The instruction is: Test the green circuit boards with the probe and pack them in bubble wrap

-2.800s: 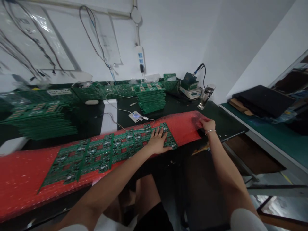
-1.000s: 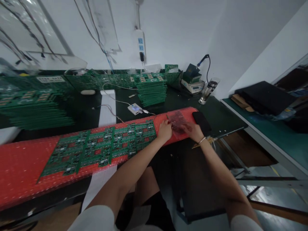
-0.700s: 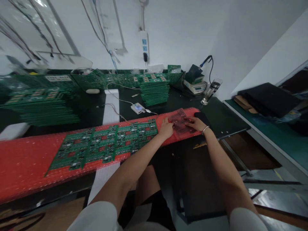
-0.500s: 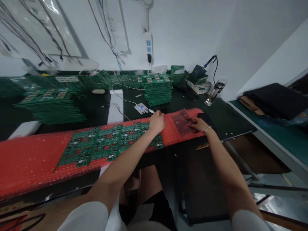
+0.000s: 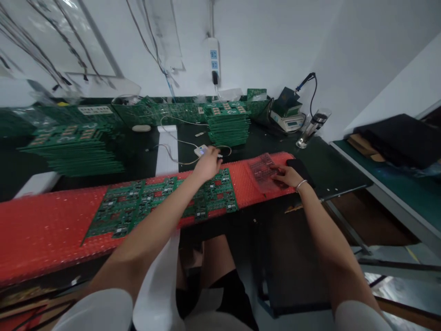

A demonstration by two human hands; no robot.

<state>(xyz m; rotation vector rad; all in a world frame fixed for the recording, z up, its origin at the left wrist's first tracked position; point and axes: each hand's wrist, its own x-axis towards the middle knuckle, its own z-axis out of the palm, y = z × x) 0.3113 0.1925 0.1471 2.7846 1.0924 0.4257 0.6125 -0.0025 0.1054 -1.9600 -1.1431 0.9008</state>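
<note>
— What comes nearest, low in the frame?
— The red bubble wrap, stretched from the left edge to right of centre, with green circuit boards laid flat on it, face up; it presumably serves as a cushion against the dark bench
— And the right hand, right of centre?
— Its thumb and fingers stand loosely apart, tips resting on a folded part of the wrap. A dark, board-like shape shows through there, so the light touch may be keeping the layer flat
— Is the left hand holding anything?
— One cannot tell. It reaches across the boards near the centre, fingers bent at the small white device, hiding part of it and its lead. The device sits just behind the wrap, likely so that it is within easy reach
— What stands farther off?
— A stack of green boards above centre and another stack at left, probably piled up to save room. Beyond them, in the upper middle, a power strip hangs on the wall, perhaps to keep the bench free of plugs
</note>
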